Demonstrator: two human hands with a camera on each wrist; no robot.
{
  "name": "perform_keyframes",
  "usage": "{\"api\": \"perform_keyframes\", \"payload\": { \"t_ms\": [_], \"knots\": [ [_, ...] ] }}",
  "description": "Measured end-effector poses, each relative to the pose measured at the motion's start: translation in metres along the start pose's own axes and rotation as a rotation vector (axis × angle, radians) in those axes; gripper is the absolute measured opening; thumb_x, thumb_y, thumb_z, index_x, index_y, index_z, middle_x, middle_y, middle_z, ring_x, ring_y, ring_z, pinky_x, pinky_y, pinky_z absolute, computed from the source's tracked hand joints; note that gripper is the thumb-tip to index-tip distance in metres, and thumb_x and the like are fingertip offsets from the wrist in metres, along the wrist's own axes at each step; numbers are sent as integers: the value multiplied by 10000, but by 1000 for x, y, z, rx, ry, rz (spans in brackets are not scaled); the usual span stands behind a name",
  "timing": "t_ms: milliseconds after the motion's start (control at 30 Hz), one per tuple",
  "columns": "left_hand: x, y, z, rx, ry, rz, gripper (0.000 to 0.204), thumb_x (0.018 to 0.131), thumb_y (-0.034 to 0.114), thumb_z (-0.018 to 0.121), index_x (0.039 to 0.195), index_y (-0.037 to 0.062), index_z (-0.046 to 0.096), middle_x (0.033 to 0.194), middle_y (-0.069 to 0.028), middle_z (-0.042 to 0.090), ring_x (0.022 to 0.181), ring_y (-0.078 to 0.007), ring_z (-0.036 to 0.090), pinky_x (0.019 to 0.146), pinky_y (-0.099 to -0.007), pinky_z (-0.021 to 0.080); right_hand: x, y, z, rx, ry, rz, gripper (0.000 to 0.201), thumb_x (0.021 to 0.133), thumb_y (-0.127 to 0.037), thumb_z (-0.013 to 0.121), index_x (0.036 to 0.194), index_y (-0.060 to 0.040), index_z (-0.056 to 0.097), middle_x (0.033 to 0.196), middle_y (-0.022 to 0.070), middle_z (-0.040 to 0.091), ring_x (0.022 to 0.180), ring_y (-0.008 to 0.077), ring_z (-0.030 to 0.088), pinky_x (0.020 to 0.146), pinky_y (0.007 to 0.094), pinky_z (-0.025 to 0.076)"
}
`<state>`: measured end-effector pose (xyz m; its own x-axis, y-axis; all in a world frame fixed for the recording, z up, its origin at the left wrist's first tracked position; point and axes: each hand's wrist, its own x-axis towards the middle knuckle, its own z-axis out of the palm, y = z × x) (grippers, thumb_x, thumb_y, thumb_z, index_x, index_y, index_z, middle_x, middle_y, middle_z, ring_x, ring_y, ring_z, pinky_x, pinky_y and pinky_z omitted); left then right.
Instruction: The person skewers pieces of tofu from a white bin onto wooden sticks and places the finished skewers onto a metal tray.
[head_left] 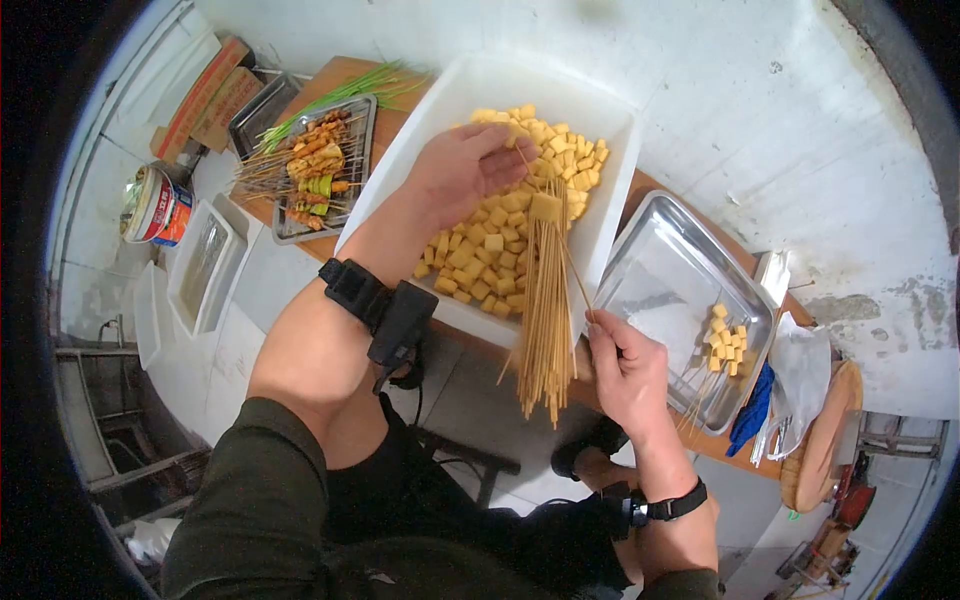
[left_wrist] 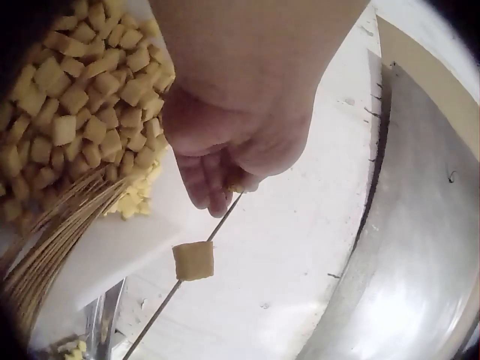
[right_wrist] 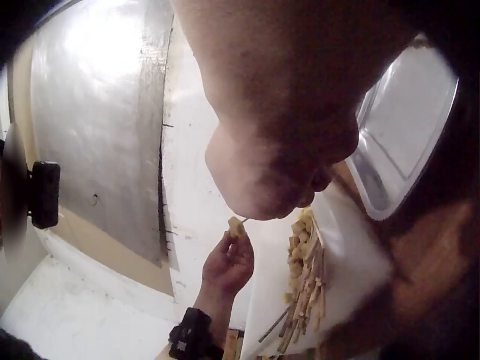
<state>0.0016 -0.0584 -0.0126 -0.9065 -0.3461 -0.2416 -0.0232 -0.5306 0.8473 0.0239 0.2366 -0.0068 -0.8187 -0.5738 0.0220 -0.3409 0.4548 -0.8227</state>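
Observation:
My left hand (head_left: 460, 170) is over a white bin (head_left: 408, 125) of yellow food cubes (head_left: 470, 265). In the right wrist view its fingertips pinch one yellow cube (right_wrist: 237, 226) at the skewer's tip. My right hand (head_left: 632, 370) pinches the lower part of the same bamboo skewer (head_left: 577, 275), near the bin's front corner. Partway along the skewer sits another yellow cube (left_wrist: 193, 261), pierced through. A thick bundle of bare bamboo skewers (head_left: 545, 320) lies on the cubes, its ends reaching past the bin's front rim.
To the right, a steel tray (head_left: 650, 270) holds several skewered yellow cubes (head_left: 725, 340). A blue cloth (head_left: 750, 410) and a plastic bag (head_left: 800, 375) lie beyond it. On the left stands a tray of assorted skewers (head_left: 325, 165), with green stalks (head_left: 370, 85) behind and a tub (head_left: 155, 205) farther left.

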Motion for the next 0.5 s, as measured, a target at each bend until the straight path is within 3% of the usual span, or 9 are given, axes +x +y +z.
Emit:
{"api": "perform_keyframes", "payload": {
  "t_ms": [500],
  "knots": [
    [1, 5, 6, -97, 44, -30, 237, 1013, 174, 496, 1134, -21, 558, 1089, -142, 657, 990, -237, 672, 833, -341, 578, -1, 8, 1, -4, 6, -40, 210, 885, -63, 589, 1066, -1, 674, 814, 228, 663, 769, 359, 685, 695, 373, 531]
  ]
}}
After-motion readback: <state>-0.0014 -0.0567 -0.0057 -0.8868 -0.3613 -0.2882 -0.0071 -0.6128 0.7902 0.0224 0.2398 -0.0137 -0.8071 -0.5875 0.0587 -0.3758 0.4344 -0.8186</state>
